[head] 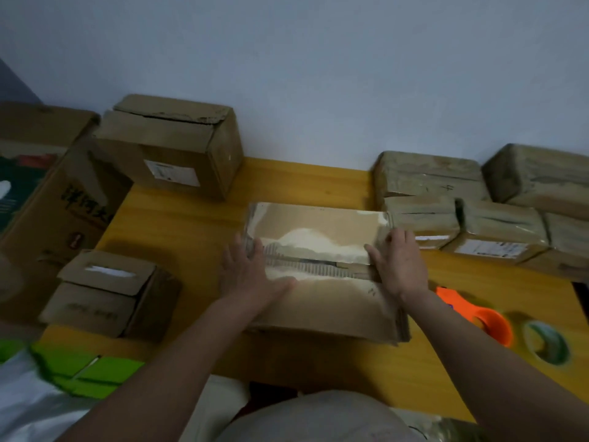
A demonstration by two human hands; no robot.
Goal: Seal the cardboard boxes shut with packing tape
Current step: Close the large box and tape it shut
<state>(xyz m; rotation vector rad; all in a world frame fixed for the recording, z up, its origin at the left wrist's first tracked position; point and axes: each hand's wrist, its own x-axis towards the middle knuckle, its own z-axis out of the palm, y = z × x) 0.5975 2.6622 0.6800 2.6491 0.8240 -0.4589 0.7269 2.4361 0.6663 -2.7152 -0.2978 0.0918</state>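
Hands: two, both bare, both on one cardboard box in the middle of a yellow table.
Left hand: lies flat on the box's left end, fingers straight and spread wide, holding nothing, pressing the near flap down.
Right hand: lies on the box's right end, fingers straight and close together, thumb reaching in along the seam; it grips nothing.
Box under the fingers: top flaps folded shut, torn paper showing along the centre seam between the two hands.
Open boxes: two past the left fingers, well apart from them; a small one near the table's front edge, a bigger one at the wall.
Large printed carton: one, farther left of both.
Taped parcels: at least five, shiny with tape, clustered beyond the right fingertips; the nearest touches the held box's right end.
Tape dispenser: one, orange, lying on the table just right of the right wrist.
Tape roll: one, lying flat just right of the dispenser.
Green packets: blurred, count unclear, at the table's near left corner.
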